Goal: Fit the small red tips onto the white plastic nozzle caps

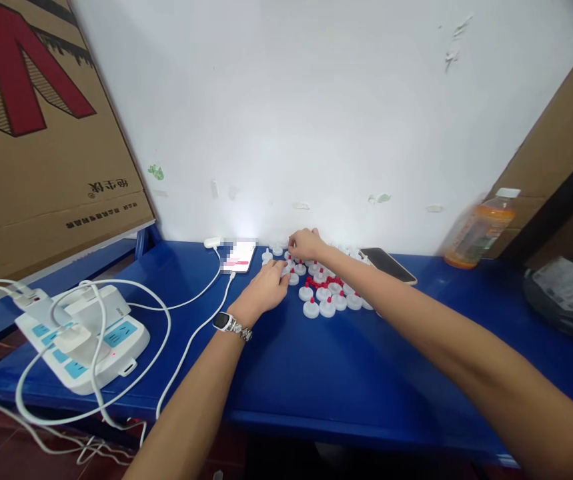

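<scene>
Many round white plastic caps (311,308) lie in a cluster near the wall, several with small red tips pointing up. Loose small red pieces (323,283) are heaped among them. At the left edge of the cluster is my left hand (265,287), its thumb and fingers closed around a white cap (286,271). My right hand (306,245) reaches over the back of the cluster, just above and to the right of the left one. Its fingers are pinched together, pointing down, and what they hold is hidden. Some caps are covered by my right forearm.
A lit phone (240,256) with a cable lies left of the caps, and a dark phone (389,265) lies right. A white power strip (83,383) with looped cables sits on the blue table (306,380). An orange drink bottle (481,230) stands at the right; a cardboard box (56,153) rises at the left.
</scene>
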Demonstrator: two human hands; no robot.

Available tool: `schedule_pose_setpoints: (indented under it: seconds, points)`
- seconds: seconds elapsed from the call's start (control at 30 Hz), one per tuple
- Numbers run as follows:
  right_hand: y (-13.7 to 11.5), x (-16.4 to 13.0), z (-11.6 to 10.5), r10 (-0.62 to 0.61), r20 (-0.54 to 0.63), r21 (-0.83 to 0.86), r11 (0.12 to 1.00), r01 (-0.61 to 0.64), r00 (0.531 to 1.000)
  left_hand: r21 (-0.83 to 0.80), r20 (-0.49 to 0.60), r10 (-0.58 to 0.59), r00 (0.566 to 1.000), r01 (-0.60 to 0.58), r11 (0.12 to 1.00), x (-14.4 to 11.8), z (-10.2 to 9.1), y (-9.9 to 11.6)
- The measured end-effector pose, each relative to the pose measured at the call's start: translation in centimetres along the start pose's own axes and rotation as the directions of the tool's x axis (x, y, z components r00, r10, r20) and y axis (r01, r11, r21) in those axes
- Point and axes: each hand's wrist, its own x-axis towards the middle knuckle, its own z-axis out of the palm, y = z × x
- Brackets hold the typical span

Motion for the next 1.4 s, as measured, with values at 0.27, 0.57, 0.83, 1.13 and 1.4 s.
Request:
schedule_pose_setpoints:
  seconds: [0.27,0.57,0.83,1.13,1.4]
  points:
    - [-1.8,2.2,0.5,0.016,0.002,-0.015,1.0,-0.016,1.0,-0.022,0.037,-0.014,0.999,0.015,1.0,0.3,-0.2,-0.2]
    - [-2.1,-0.2,-0.3,0.092,-0.099,0.14,0.987,-0.077,0.991,-0.025,-0.235,-0.056,0.97,0.052,0.998,0.4,-1.3,-0.1]
    - [-1.9,-9.1,-2.6,0.08,-0.174,0.562,0.826,0.033,0.982,-0.056,-0.163,0.004,0.987,-0.013,0.998,0.2,-0.9,1.1]
    - [0.5,-11.7,-2.9,-0.069,-0.137,0.018,0.997,0.072,0.988,0.051,-0.074,0.081,0.994,-0.077,0.996,0.2,-0.5,2.2]
    - [0.1,-10.9,-2.6,-0.05,-0.011,-0.045,0.998,0.049,0.999,0.128,-0.038,0.067,0.997,-0.061,0.99,0.0,-0.7,2.6]
